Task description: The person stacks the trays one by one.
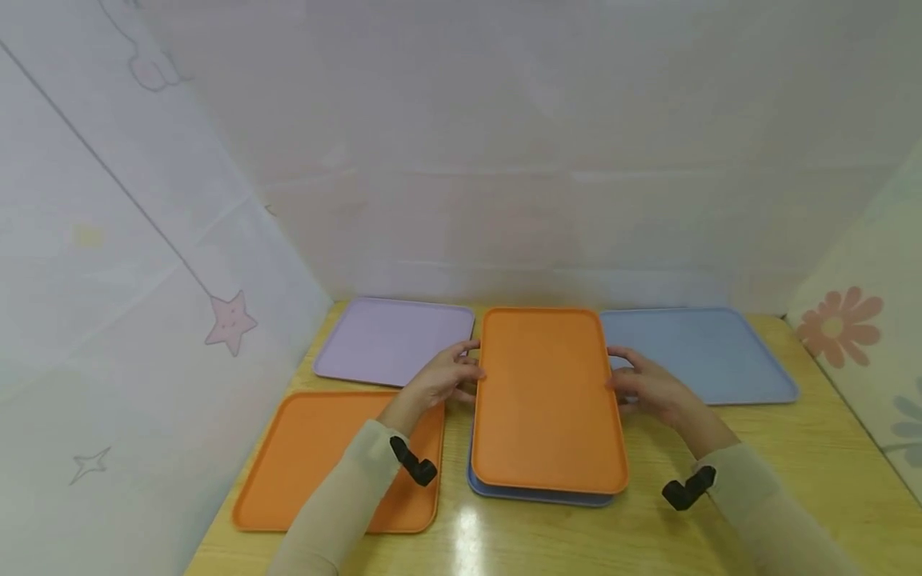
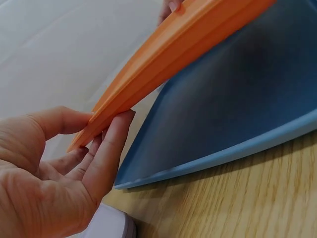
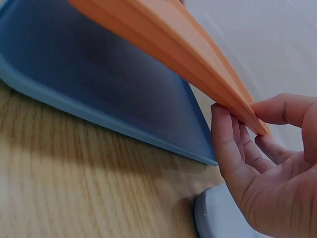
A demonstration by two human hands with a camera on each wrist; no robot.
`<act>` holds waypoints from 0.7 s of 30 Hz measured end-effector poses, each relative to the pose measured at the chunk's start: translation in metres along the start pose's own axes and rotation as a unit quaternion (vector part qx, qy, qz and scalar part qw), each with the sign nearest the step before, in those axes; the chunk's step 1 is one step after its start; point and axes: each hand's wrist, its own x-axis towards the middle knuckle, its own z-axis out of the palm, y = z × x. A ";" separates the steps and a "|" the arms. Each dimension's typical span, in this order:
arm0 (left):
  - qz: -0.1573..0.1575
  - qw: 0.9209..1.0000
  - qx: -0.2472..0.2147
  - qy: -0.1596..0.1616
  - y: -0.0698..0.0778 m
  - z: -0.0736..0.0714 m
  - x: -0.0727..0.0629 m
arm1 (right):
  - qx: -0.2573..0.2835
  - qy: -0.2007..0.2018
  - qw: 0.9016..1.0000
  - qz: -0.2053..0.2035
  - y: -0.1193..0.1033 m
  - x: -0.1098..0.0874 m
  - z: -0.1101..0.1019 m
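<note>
Both hands hold an orange tray by its two long sides. My left hand pinches the left rim, thumb on top and fingers underneath, as the left wrist view shows closely. On the other side my right hand grips the right rim the same way. Below it a blue tray lies on the wooden table; the orange tray is raised over it, with a gap between them in both wrist views. From above, most of that blue tray is hidden, and only its near and left edges show.
A second orange tray lies at the front left, partly under the left forearm. Behind it is a lilac tray, and a light blue tray sits at the back right. Pale patterned sheets wall the wooden table at the back and sides.
</note>
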 end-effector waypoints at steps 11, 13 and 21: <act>-0.007 1.000 0.010 -0.003 -0.011 0.003 0.005 | 0.009 0.012 1.000 -0.003 0.017 -0.001 -0.001; -0.010 1.000 0.008 -0.002 -0.013 0.003 0.005 | 0.006 0.010 1.000 -0.004 0.019 -0.001 0.001; -0.010 1.000 0.008 -0.005 -0.018 0.002 0.006 | -0.012 0.029 0.999 0.000 0.020 0.001 0.007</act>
